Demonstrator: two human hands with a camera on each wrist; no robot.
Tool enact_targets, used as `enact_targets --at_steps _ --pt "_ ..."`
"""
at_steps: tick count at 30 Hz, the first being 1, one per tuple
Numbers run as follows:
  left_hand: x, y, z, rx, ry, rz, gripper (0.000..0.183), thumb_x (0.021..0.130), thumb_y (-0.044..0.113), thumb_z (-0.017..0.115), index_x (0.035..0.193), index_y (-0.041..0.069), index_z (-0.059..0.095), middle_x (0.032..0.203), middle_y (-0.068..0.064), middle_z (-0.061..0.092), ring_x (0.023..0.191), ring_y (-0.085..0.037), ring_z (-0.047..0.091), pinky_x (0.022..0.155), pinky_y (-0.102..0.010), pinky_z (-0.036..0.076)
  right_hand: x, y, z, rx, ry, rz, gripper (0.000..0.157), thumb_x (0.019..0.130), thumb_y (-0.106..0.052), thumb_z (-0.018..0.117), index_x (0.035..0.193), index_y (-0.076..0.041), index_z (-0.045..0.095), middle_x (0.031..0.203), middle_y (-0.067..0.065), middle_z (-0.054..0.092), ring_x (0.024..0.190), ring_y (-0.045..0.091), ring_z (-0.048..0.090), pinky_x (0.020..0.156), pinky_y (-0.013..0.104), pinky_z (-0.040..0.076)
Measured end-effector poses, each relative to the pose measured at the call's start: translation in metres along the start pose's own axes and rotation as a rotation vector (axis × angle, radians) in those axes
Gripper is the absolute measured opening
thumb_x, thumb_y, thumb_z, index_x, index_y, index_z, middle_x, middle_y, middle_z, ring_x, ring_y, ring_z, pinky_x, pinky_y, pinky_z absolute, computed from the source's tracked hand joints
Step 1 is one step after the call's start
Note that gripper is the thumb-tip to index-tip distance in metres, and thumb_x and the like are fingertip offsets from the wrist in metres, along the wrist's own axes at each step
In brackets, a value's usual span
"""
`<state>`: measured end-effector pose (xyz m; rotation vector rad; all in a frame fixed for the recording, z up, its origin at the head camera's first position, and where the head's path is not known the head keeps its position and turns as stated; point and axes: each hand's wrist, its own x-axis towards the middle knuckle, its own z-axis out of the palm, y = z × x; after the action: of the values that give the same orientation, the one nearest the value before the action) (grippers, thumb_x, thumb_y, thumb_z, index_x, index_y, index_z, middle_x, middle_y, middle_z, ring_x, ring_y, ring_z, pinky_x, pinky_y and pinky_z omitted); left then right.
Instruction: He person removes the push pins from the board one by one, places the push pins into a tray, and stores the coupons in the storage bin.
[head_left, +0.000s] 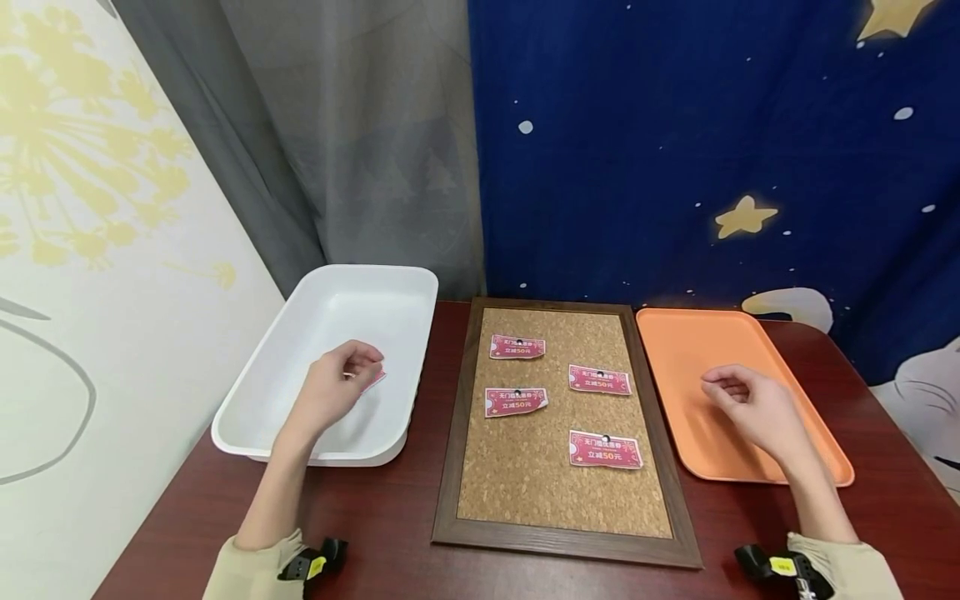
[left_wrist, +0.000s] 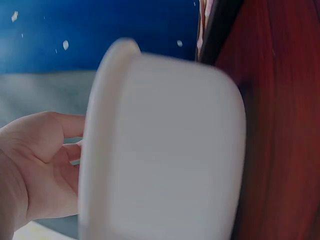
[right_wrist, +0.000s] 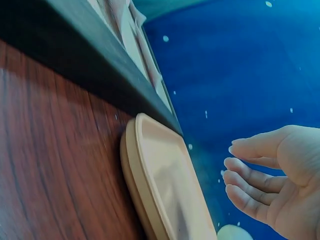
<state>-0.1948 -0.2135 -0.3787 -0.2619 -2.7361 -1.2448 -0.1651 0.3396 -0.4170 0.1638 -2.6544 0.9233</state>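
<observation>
My left hand (head_left: 335, 383) hovers over the white tray (head_left: 307, 287), its fingers loosely curled. Just below its fingertips is a pink coupon (head_left: 377, 379), partly hidden by the hand; whether they touch, I cannot tell. In the left wrist view, the tray's wall (left_wrist: 170, 145) covers those fingertips. Over the orange tray (head_left: 682, 342) is my right hand (head_left: 753, 408), fingers relaxed and bent; the right wrist view shows a gap between thumb and fingers, with nothing visible in it. Between the trays lies a framed cork board (head_left: 525, 467) bearing several pink coupons (head_left: 517, 402) fixed by dark pins.
A dark red wooden table (head_left: 405, 533) supports both trays and the board. Behind it hang a grey curtain (head_left: 375, 142) and a blue curtain (head_left: 615, 167) with stars. A white patterned surface (head_left: 97, 358) borders the table on the left.
</observation>
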Motion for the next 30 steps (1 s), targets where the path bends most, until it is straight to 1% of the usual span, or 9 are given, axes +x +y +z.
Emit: enact_targets --at_steps 6,11,14,18,21,27,30 --pt "-0.003 0.022 0.017 0.012 -0.013 0.091 0.01 0.097 0.006 0.064 0.106 0.003 0.068 0.093 -0.006 0.068 0.085 -0.019 0.063 0.078 -0.034 0.051 -0.001 -0.016 0.007 0.003 -0.022 -0.038 0.01 0.094 -0.011 0.072 0.101 -0.004 0.072 0.092 0.009 0.072 0.074 0.0 0.058 0.064 0.011 0.044" --pt "-0.006 0.039 0.034 -0.011 -0.05 0.174 0.007 0.095 0.004 0.066 0.102 0.005 0.068 0.089 -0.001 0.067 0.082 -0.015 0.061 0.075 -0.03 0.051 -0.003 -0.03 0.012 0.018 -0.039 -0.073 0.009 0.093 -0.011 0.072 0.1 -0.005 0.072 0.091 0.005 0.071 0.074 0.003 0.058 0.065 0.011 0.044" --pt "-0.008 0.049 0.043 -0.046 -0.089 0.207 0.006 0.095 0.004 0.065 0.101 0.005 0.068 0.09 0.0 0.066 0.082 -0.014 0.061 0.074 -0.028 0.051 -0.005 -0.039 0.017 0.027 -0.054 -0.093 0.008 0.093 -0.009 0.072 0.1 -0.006 0.072 0.088 0.002 0.07 0.075 0.003 0.058 0.066 0.012 0.044" --pt "-0.011 0.059 0.058 -0.092 -0.144 0.22 0.006 0.096 0.004 0.065 0.101 0.004 0.067 0.089 -0.001 0.066 0.082 -0.014 0.06 0.074 -0.027 0.05 -0.008 -0.049 0.025 0.032 -0.088 -0.138 0.009 0.092 -0.007 0.073 0.1 -0.007 0.071 0.087 -0.002 0.068 0.076 0.004 0.058 0.067 0.014 0.046" --pt "-0.011 0.064 0.069 -0.102 -0.181 0.225 0.007 0.096 0.002 0.065 0.102 0.003 0.067 0.088 -0.001 0.065 0.08 -0.013 0.059 0.073 -0.027 0.051 -0.01 -0.056 0.032 0.046 -0.12 -0.166 0.01 0.091 -0.006 0.074 0.101 -0.007 0.07 0.087 -0.004 0.068 0.077 0.005 0.059 0.068 0.018 0.048" --pt "-0.01 0.071 0.091 -0.101 -0.228 0.254 0.006 0.095 0.001 0.065 0.1 0.003 0.068 0.086 -0.001 0.064 0.077 -0.012 0.058 0.07 -0.025 0.051 -0.014 -0.066 0.043 0.082 -0.21 -0.149 0.009 0.091 -0.005 0.074 0.098 -0.007 0.07 0.085 -0.005 0.066 0.077 0.006 0.059 0.067 0.022 0.05" --pt "-0.009 0.075 0.102 -0.09 -0.253 0.255 0.006 0.094 0.002 0.065 0.099 0.003 0.068 0.085 0.0 0.062 0.075 -0.011 0.056 0.069 -0.024 0.049 -0.014 -0.069 0.049 0.077 -0.262 -0.161 0.007 0.092 -0.005 0.073 0.097 -0.009 0.071 0.084 -0.006 0.065 0.076 0.005 0.059 0.066 0.023 0.051"
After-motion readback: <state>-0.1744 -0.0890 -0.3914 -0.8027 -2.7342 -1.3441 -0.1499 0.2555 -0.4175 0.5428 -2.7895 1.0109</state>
